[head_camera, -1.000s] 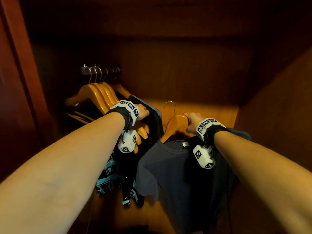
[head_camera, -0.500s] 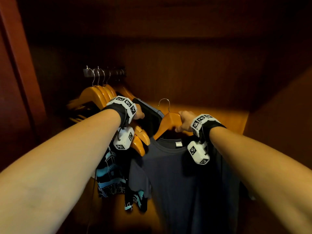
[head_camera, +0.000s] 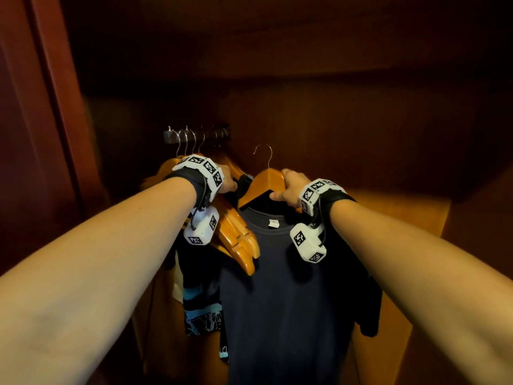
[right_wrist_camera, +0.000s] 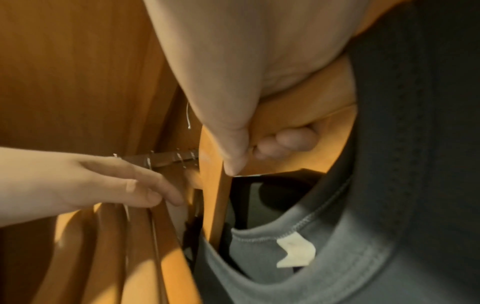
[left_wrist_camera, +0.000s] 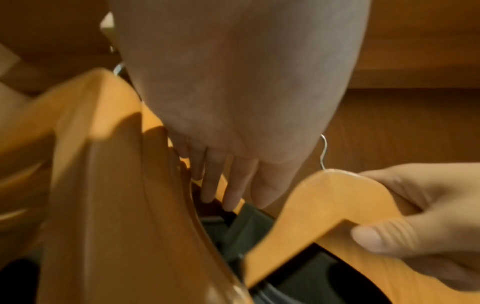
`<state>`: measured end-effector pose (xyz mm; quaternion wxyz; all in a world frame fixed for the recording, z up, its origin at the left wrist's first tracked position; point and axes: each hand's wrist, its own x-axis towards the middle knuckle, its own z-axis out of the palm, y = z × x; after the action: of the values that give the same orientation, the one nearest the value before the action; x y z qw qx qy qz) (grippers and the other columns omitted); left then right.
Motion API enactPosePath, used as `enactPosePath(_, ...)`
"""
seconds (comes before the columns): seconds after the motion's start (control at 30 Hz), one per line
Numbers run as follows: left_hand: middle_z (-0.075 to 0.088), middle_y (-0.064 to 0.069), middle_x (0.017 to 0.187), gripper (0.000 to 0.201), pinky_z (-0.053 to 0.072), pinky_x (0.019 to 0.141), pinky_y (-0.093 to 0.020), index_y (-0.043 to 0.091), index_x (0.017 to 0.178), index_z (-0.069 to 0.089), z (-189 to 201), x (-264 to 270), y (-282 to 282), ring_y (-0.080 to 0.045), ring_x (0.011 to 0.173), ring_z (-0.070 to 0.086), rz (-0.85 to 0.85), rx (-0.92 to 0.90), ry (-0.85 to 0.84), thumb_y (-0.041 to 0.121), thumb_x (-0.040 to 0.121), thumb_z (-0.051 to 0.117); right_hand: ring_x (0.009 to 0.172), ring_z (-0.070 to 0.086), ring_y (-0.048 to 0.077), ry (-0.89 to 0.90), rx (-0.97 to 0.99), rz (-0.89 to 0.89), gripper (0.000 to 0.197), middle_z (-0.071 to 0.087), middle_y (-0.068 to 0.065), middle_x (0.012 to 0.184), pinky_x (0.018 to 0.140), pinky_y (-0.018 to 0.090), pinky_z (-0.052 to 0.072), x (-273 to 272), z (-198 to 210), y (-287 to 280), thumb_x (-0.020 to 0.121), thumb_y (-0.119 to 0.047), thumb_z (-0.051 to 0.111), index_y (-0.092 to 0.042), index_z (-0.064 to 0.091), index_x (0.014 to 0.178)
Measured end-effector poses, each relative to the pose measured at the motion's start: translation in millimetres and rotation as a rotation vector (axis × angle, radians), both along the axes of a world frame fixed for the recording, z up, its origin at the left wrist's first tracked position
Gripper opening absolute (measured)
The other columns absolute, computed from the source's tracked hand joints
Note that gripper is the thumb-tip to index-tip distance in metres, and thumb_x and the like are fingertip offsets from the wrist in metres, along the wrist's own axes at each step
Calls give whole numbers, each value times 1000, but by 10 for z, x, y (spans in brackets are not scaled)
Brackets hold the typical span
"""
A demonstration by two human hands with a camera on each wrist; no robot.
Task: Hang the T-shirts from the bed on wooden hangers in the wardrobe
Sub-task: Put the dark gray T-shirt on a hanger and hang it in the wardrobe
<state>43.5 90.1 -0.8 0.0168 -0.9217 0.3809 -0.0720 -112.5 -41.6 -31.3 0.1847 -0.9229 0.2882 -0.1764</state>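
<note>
T-shirt (head_camera: 280, 287) on right-hand-held hanger (head_camera: 266, 180)

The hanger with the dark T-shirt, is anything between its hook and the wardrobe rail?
Nothing solid blocks it. The hook is free in open air right of the rail. The empty wooden hangers crowd the rail, but the left hand presses them aside. The right hand grips the hanger.

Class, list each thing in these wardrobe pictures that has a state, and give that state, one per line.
Dark grey T-shirt: draped on a wooden hanger.
Wooden hanger with metal hook: held up, hook not on the rail.
Right hand: grips that hanger.
Left hand: fingers straight, against the hung hangers.
Empty wooden hangers: hooked on the metal rail.
</note>
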Motion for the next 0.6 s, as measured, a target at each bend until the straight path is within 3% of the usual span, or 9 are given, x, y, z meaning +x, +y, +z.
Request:
enactPosePath(0.13, 66, -6, 102, 28, 51, 89, -39, 20, 96, 63, 140, -12, 110, -25, 88, 60, -29, -42, 8, 46, 91, 55, 113, 60, 31, -40, -13, 14, 62, 57, 12, 129, 83, 37, 50, 183, 110, 15, 90, -32, 73, -11, 42, 140)
enactPosePath(0.23, 68, -8, 108, 35, 52, 90, -40, 17, 108, 68, 204, 51, 146, -28, 96, 64, -23, -70, -18, 45, 90, 56, 112, 60, 31, -52, -17, 25, 60, 58, 13, 128, 87, 41, 52, 307, 155, 29, 89, -32, 73, -11, 43, 138)
enactPosePath(0.43, 66, -9, 117, 41, 51, 94, -40, 16, 121, 65, 295, 165, 272, -30, 105, 62, -18, -65, -83, 44, 92, 55, 112, 61, 33, -54, -59, 32, 61, 57, 15, 129, 83, 38, 51, 534, 227, 116, 91, -31, 71, -10, 40, 141)
enactPosePath(0.6, 66, -11, 112, 33, 49, 77, -35, 14, 117, 65, 371, 172, 285, -30, 100, 63, -72, -192, -156, 36, 94, 56, 112, 60, 35, -3, -94, 45, 56, 57, 17, 129, 81, 39, 50, 706, 253, 209, 92, -30, 70, -7, 43, 135)
